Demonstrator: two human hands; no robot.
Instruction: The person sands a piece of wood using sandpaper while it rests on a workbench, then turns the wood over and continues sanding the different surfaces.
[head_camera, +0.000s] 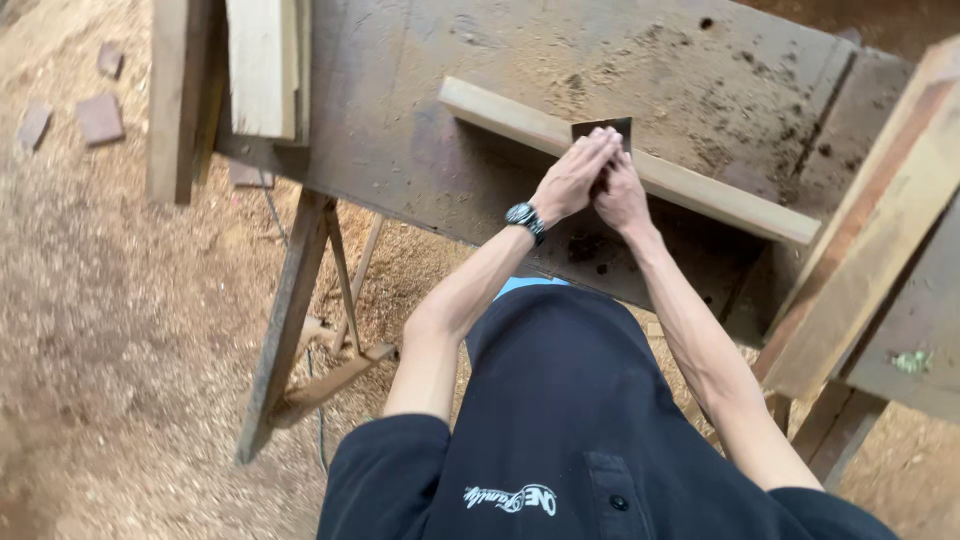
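One head camera looks steeply down, close over the workbench and sawdust floor.

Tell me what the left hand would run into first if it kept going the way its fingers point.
The left hand points up and away across the wooden strip, pressed on the dark flat blade with the right hand. Past the blade, probably only the workbench top, scattered with sawdust; depth is unclear.

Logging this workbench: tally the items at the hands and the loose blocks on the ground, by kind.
Flat metal scraper blade, held by both hands (left, right): 1
Long pale wood strip: 1
Wristwatch: 1
Small blocks on sawdust: 3
Total: 6
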